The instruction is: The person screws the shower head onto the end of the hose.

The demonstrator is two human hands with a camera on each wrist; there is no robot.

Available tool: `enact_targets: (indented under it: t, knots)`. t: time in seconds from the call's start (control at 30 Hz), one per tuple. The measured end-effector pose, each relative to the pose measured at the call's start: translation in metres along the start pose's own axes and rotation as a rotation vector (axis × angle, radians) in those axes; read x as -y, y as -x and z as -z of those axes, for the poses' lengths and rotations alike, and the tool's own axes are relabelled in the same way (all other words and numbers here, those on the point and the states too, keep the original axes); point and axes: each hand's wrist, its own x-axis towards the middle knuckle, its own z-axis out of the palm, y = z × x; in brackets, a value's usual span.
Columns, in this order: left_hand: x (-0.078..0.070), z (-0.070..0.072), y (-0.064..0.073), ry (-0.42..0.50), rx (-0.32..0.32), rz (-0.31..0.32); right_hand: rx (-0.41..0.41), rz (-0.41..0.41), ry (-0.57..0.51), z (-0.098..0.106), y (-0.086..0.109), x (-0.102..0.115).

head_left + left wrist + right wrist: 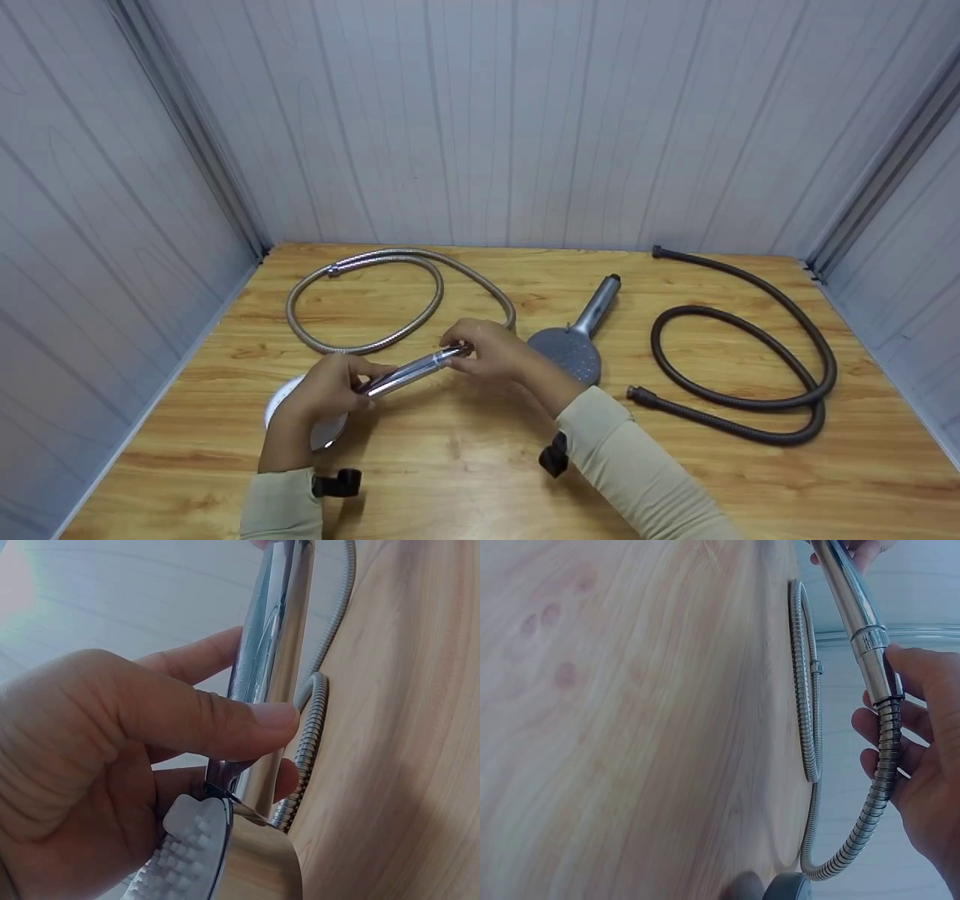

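My left hand [322, 390] grips the chrome handle [405, 376] of a shower head, thumb on one side and fingers on the other. Its round head with white nozzles [191, 840] lies below that hand, partly hidden by it in the head view. At the other end of the handle, my right hand [491, 352] holds the smooth metal end fitting [874, 671] of a silver shower hose [889, 742] with thumb and fingers. Fitting and handle stand in one line, end to end. From there the hose bends down toward the table.
The rest of the silver hose loops across the wooden table [450, 480] at the back left. Behind my right forearm lies a grey shower head [566, 351], handle pointing away. A dark coiled hose [742, 403] lies at the right. Pale panel walls [480, 135] enclose the table.
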Motion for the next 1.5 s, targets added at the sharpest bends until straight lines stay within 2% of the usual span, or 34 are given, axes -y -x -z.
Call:
enact_targets:
  t: [0.27,0.6,1.0,1.3,1.5]
  knots:
    - [-0.0003,0.001,0.0,0.007,-0.002,0.006,-0.018,0.017,0.044,0.0009,-0.0005,0.0023]
    - [-0.0012,0.0004,0.0003,0.036,0.019,-0.019,-0.021,0.05,0.011,0.0016,-0.0006,0.0012]
    - [-0.0004,-0.0004,-0.0007,0.035,0.014,-0.036,0.024,0.013,0.02,0.0028,0.0001,0.0005]
    - [-0.0019,-0.0011,-0.0006,0.031,0.014,0.018,0.036,0.008,0.025,0.0026,0.0006,0.0004]
    - [-0.0015,-0.0017,0.0001,0.029,0.012,0.021,0.038,0.016,0.03,0.0027,0.0013,-0.0001]
